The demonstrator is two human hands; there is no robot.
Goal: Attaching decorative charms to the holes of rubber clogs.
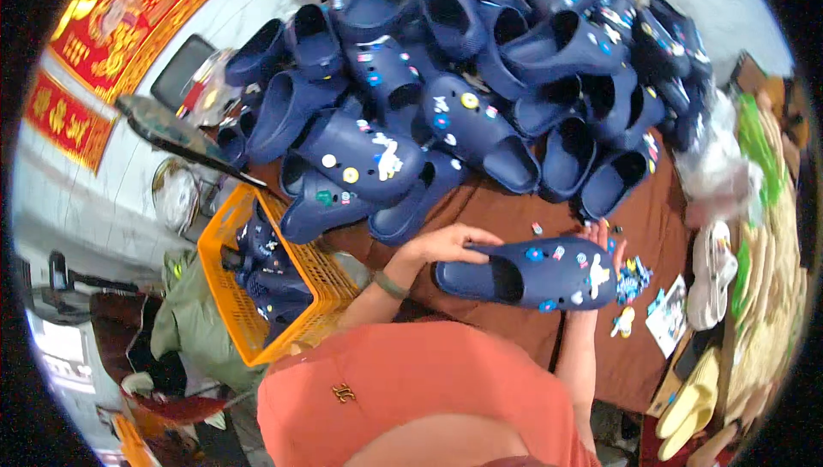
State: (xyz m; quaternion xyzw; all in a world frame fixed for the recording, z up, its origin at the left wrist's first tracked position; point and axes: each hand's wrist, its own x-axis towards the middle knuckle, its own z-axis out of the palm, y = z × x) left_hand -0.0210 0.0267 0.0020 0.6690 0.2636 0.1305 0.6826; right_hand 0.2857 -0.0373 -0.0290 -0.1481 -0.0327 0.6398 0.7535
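My brown bench [497,210] carries a heap of navy clogs [476,124]; an orange basket [333,289] stands at left. Before me is one decorated clog [561,266], gripped by my left fingers [478,237] at the opening and my right fingers [619,248] around the toe. Loose charms [633,278] lie near.

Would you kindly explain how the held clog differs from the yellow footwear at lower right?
The held clog is navy; the yellow footwear is pale yellow. The clog bears colourful charms; the yellow footwear shows none. The clog points sideways; the yellow footwear slants. Both are footwear.
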